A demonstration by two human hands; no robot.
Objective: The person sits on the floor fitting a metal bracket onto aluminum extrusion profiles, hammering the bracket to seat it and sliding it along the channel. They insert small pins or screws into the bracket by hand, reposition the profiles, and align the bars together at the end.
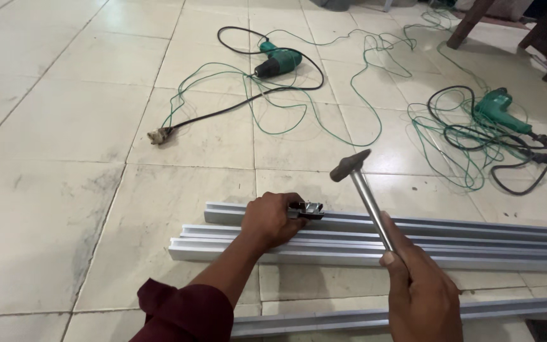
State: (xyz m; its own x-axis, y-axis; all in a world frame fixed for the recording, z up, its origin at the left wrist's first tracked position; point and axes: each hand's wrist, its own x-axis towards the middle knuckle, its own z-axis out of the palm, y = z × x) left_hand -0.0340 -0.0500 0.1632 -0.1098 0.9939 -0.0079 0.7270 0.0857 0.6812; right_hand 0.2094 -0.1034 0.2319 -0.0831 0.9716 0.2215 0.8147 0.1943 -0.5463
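Observation:
Long grey aluminium rails [463, 244] lie side by side across the tiled floor. My left hand [272, 218] rests on them near their left end and pinches a small metal bracket [308, 210] against the farthest rail. My right hand [422, 294] grips the steel handle of a hammer [365, 190]. The hammer is raised, its dark head tilted just above and to the right of the bracket, not touching it. A dark red sleeve covers my left forearm at the bottom of the view.
Another grey rail [324, 322] lies nearer me at the bottom. Two green electric drills [276, 61] [500, 111] sit farther off amid tangled green wire and black cords [476, 152]. A plug [158, 135] lies at the left. Dark furniture legs [466, 25] stand at top right.

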